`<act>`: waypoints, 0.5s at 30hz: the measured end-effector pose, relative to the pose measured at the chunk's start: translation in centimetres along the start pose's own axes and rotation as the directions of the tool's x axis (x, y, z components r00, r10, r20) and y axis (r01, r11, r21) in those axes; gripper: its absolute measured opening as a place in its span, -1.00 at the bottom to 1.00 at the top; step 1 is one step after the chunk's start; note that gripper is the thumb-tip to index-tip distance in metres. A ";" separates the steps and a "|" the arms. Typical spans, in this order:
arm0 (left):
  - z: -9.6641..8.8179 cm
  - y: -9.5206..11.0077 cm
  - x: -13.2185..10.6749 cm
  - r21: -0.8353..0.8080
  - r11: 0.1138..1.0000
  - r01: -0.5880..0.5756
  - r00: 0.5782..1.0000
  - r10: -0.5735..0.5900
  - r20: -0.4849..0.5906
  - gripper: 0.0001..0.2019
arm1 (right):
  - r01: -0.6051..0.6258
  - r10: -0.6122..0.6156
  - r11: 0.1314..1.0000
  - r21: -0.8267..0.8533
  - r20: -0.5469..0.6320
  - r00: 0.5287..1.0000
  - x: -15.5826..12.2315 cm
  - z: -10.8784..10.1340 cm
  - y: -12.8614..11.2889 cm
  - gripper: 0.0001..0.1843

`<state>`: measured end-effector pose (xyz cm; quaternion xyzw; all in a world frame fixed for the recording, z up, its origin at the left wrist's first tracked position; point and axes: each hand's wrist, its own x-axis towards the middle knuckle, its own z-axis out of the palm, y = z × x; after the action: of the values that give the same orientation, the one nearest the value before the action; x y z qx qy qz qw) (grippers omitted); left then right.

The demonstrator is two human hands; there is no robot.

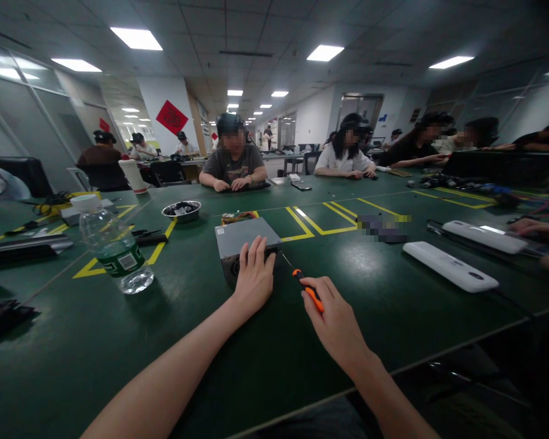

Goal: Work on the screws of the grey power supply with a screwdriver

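A grey metal power supply box (pixel 244 239) sits on the green table (pixel 274 341) in front of me. My left hand (pixel 255 275) rests on its near edge, fingers laid flat over the top and front. My right hand (pixel 333 322) is closed round an orange-and-black screwdriver (pixel 307 291). Its thin shaft points at the box's near right side. Coloured wires (pixel 238 216) stick out behind the box.
A clear water bottle (pixel 115 247) stands to the left, with a metal bowl (pixel 182 211) of small parts behind it. Two white oblong devices (pixel 449 266) lie to the right. Several people sit along the far and right sides. Another person's hand (pixel 537 230) rests at the right.
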<state>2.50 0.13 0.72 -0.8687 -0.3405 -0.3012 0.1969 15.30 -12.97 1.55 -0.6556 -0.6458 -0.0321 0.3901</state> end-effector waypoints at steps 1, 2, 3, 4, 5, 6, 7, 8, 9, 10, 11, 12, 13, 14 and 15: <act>-0.1 0.0 0.0 0.000 1.000 0.000 1.000 0.000 0.003 -0.62 | 0.000 0.000 1.000 -0.001 0.000 1.000 0.0 0.0 0.0 -0.78; -0.1 0.0 0.1 -0.004 1.000 0.006 1.000 -0.006 0.010 -0.62 | 0.000 0.000 1.000 -0.002 -0.001 1.000 0.0 -0.1 0.0 -0.78; -0.2 0.0 0.1 -0.012 1.000 0.017 1.000 -0.016 0.021 -0.61 | -0.001 0.001 1.000 -0.003 -0.002 1.000 0.0 -0.1 -0.1 -0.78; -0.2 -0.1 0.2 -0.023 0.999 0.030 0.999 -0.029 0.031 -0.61 | -0.001 0.001 1.000 -0.002 -0.005 1.000 0.0 -0.1 0.0 -0.78; -0.2 -0.1 0.2 -0.036 0.998 0.044 0.998 -0.042 0.041 -0.60 | -0.001 0.001 1.000 -0.001 -0.009 1.000 0.0 -0.1 0.0 -0.78; -0.3 -0.2 0.3 -0.049 0.997 0.056 0.997 -0.054 0.048 -0.60 | -0.002 0.002 1.000 0.002 -0.012 1.000 0.0 -0.1 0.0 -0.77; -0.3 -0.2 0.4 -0.059 0.996 0.068 0.996 -0.065 0.053 -0.60 | -0.002 0.002 1.000 0.008 -0.014 1.000 0.0 -0.1 0.0 -0.77; -0.3 -0.3 0.4 -0.067 0.995 0.076 0.996 -0.073 0.056 -0.60 | -0.002 0.003 1.000 0.015 -0.015 1.000 0.0 -0.2 0.1 -0.77; -0.3 -0.4 0.4 -0.071 0.994 0.082 0.995 -0.078 0.057 -0.60 | -0.002 0.003 1.000 0.024 -0.015 1.000 0.0 -0.2 0.1 -0.76; -0.3 -0.4 0.5 -0.074 0.994 0.085 0.995 -0.081 0.058 -0.60 | -0.004 0.004 0.999 0.034 -0.016 1.000 -0.1 -0.1 0.2 -0.76; -0.3 -0.5 0.5 -0.075 0.993 0.087 0.995 -0.082 0.060 -0.59 | -0.005 0.006 0.999 0.043 -0.018 1.000 -0.1 -0.1 0.2 -0.76; -0.3 -0.6 0.5 -0.077 0.993 0.085 0.995 -0.080 0.062 -0.59 | -0.008 0.009 0.999 0.049 -0.024 1.000 -0.1 -0.1 0.3 -0.76; -0.3 -0.6 0.5 -0.079 0.993 0.084 0.995 -0.078 0.065 -0.58 | -0.010 0.012 0.999 0.050 -0.032 0.999 -0.1 0.0 0.3 -0.77; -0.4 -0.7 0.4 -0.081 0.993 0.083 0.995 -0.077 0.067 -0.58 | -0.010 0.012 0.999 0.046 -0.045 0.999 -0.1 0.0 0.3 -0.77; -0.4 -0.7 0.4 -0.083 0.993 0.082 0.995 -0.077 0.068 -0.57 | -0.006 0.008 0.999 0.040 -0.057 0.998 -0.1 0.1 0.4 -0.76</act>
<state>2.06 0.56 1.37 -0.8713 -0.3677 -0.2949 0.1363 15.55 -12.92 1.26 -0.6487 -0.6326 -0.0367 0.4216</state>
